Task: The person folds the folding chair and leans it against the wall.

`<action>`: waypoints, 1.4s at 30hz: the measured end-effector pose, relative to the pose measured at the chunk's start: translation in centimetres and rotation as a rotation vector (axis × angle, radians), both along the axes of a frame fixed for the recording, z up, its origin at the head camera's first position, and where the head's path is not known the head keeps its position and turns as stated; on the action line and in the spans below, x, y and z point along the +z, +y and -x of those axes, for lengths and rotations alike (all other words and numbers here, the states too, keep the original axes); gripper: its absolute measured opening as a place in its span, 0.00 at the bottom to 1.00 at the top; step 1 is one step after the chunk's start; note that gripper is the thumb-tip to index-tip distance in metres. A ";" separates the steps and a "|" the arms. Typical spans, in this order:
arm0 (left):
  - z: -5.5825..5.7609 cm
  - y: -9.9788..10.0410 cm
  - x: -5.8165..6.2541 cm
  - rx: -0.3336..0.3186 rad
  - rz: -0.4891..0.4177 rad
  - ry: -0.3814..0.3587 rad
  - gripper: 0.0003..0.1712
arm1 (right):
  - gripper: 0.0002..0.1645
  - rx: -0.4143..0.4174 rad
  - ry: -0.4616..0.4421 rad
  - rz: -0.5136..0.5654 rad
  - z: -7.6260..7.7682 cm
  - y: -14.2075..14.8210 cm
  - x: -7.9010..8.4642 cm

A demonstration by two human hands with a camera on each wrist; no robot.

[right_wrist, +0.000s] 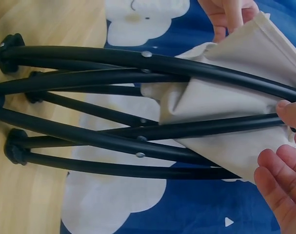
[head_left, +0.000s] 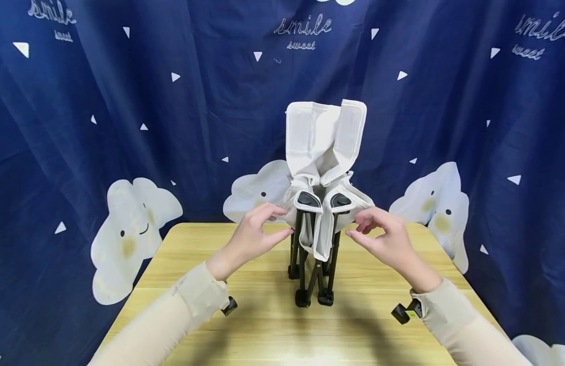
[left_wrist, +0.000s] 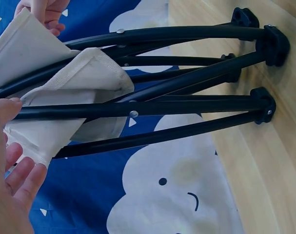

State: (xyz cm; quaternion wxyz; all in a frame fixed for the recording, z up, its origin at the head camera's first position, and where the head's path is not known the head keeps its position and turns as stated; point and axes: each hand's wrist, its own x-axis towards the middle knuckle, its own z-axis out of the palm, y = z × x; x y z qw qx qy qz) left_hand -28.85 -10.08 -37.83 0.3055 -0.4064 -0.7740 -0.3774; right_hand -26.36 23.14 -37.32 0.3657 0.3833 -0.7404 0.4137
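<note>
A small folding chair (head_left: 325, 249) with off-white fabric and thin black legs stands upright, partly folded, its two backrest panels (head_left: 302, 132) rising at the top. Black plastic feet (head_left: 302, 298) rest on the table. My left hand (head_left: 254, 233) is beside the seat fabric on the left, thumb and fingers spread apart. On the other side, my right hand (head_left: 388, 238) has its fingers loosely bent near the fabric edge. Both wrist views show crossed black tubes (left_wrist: 187, 105) with rivets and the draped fabric (right_wrist: 226, 92). Whether any fingertips touch the fabric, I cannot tell.
The chair stands on a light wood-grain table (head_left: 264, 325) with rounded back corners. Behind and around the table hangs a dark blue curtain (head_left: 209, 117) printed with clouds and triangles. A small black device (head_left: 403, 311) is worn at the right wrist.
</note>
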 end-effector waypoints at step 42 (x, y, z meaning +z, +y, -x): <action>-1.5 0.0 -8.0 0.016 0.065 -0.150 0.21 | 0.23 -0.031 -0.144 -0.051 -0.4 -0.2 -8.3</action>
